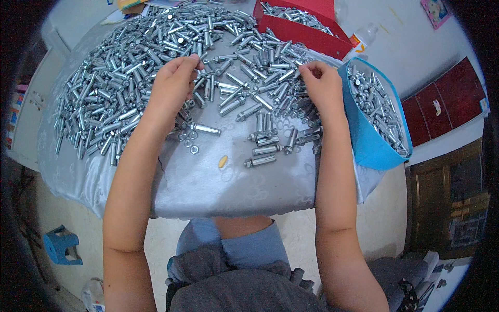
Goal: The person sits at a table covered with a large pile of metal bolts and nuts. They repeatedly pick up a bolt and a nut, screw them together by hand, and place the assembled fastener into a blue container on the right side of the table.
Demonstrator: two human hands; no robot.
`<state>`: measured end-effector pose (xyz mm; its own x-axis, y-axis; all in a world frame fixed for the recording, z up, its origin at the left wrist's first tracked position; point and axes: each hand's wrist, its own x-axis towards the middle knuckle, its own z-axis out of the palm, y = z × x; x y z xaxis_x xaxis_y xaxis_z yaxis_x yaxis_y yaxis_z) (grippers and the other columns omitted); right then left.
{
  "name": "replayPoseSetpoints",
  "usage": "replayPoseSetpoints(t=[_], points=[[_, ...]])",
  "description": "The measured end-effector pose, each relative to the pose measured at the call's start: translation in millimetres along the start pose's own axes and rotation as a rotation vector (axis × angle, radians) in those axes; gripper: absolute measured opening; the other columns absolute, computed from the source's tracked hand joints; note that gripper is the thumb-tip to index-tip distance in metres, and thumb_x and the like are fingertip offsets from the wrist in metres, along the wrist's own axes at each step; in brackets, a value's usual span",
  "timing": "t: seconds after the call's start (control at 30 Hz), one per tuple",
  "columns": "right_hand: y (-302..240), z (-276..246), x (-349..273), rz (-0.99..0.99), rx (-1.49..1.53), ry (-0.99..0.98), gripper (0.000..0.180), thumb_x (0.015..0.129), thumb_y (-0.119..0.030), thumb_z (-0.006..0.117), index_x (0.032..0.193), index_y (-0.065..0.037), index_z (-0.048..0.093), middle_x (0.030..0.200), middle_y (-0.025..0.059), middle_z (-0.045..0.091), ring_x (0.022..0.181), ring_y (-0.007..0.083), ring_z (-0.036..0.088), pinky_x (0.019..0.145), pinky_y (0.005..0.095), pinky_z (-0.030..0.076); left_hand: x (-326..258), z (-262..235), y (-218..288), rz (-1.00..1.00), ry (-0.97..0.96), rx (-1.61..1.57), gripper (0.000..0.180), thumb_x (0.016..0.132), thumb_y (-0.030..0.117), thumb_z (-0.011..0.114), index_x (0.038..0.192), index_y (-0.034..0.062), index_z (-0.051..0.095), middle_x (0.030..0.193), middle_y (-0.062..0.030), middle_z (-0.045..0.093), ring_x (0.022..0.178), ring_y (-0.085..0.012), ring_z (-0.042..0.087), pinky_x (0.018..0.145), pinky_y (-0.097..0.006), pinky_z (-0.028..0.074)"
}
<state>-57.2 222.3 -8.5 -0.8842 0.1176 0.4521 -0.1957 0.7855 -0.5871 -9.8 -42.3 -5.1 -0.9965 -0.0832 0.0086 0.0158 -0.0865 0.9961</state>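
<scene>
A large heap of silver expansion bolts (125,83) covers the far and left part of the table. Over its inner edge is my left hand (174,83), thumb and fingers pinched together; what they hold, if anything, is hidden. My right hand (325,88) is closed in a pinch above the bolts at the right, beside the blue bin (366,148). Whatever lies between its fingertips is too small to make out. Between my hands lie loose bolts (236,99), some crossing one another. A few loose hex nuts (194,150) rest near my left forearm.
The blue bin, full of bolts, stands at the table's right edge. Behind it are a red box (306,32) with more bolts and a white bottle (362,39). A small yellow piece (223,161) lies on the silver tablecloth (197,192). A blue stool (62,244) stands on the floor.
</scene>
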Motion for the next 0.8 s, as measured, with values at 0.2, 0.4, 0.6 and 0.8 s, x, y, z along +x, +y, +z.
replayPoseSetpoints(t=[0.2, 0.4, 0.6, 0.8], points=[[4.1, -1.6, 0.5, -0.004, -0.004, 0.044, 0.023, 0.072, -0.023, 0.059, 0.079, -0.001, 0.063, 0.072, 0.0164, 0.061, 0.068, 0.0294, 0.060, 0.063, 0.0350, 0.046, 0.1, 0.6, -1.9, -0.012, -0.024, 0.013, 0.025, 0.085, 0.029, 0.049, 0.079, 0.0059, 0.054, 0.055, 0.0078, 0.031, 0.049, -0.0043, 0.030, 0.045, -0.020, 0.025], [-4.1, 6.8, -3.0, -0.039, -0.008, -0.025, 0.022, 0.072, -0.022, 0.059, 0.077, -0.001, 0.063, 0.072, 0.0159, 0.062, 0.068, 0.0301, 0.060, 0.064, 0.0352, 0.046, -0.9, 0.5, -0.2, 0.002, -0.028, 0.008, 0.025, 0.085, 0.029, 0.049, 0.079, 0.0061, 0.054, 0.055, 0.0077, 0.032, 0.049, -0.0043, 0.030, 0.045, -0.020, 0.025], [-14.9, 10.2, -10.1, -0.074, -0.002, -0.094, 0.021, 0.072, -0.022, 0.059, 0.078, -0.002, 0.063, 0.072, 0.0134, 0.062, 0.068, 0.0281, 0.060, 0.067, 0.0366, 0.044, 0.5, 2.8, -2.2, 0.015, -0.015, 0.056, 0.027, 0.086, 0.029, 0.046, 0.080, 0.0047, 0.055, 0.057, 0.0075, 0.036, 0.048, -0.0022, 0.031, 0.043, -0.018, 0.025], [-27.8, 18.2, -23.3, -0.133, -0.038, -0.172, 0.021, 0.073, -0.025, 0.058, 0.081, -0.006, 0.063, 0.075, 0.0075, 0.062, 0.072, 0.0245, 0.058, 0.075, 0.0398, 0.035, -0.5, 6.1, -0.8, 0.012, -0.012, 0.062, 0.025, 0.086, 0.029, 0.047, 0.077, 0.0055, 0.053, 0.055, 0.0063, 0.033, 0.048, -0.0047, 0.030, 0.044, -0.020, 0.025]])
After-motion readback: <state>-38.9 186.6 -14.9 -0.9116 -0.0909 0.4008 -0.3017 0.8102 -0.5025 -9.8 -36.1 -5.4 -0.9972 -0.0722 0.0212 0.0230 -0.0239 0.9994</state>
